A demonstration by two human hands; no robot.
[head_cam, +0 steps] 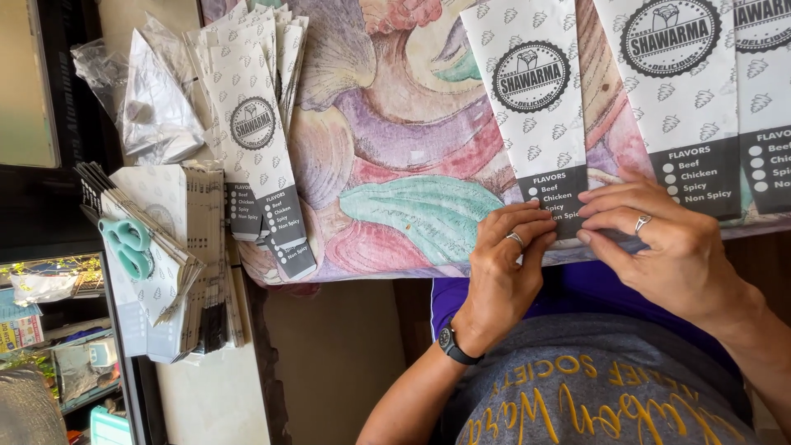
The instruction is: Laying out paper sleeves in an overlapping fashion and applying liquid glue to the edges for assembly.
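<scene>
On the shell-patterned tablecloth (pixel 395 148), left hand (pixel 507 264) and right hand (pixel 659 247) pinch a paper sleeve (pixel 540 115), seemingly folding it.

The person's arms were bare to the edge of the frame. The left hand (pixel 507 272) wore a silver ring on one finger and a black watch (pixel 454 344) with a round face on a dark strap at the wrist. The right hand (pixel 667 243) carried a silver ring too. A grey shirt (pixel 610 387) bore mustard-yellow lettering, worn over a purple garment (pixel 577 292).
</scene>
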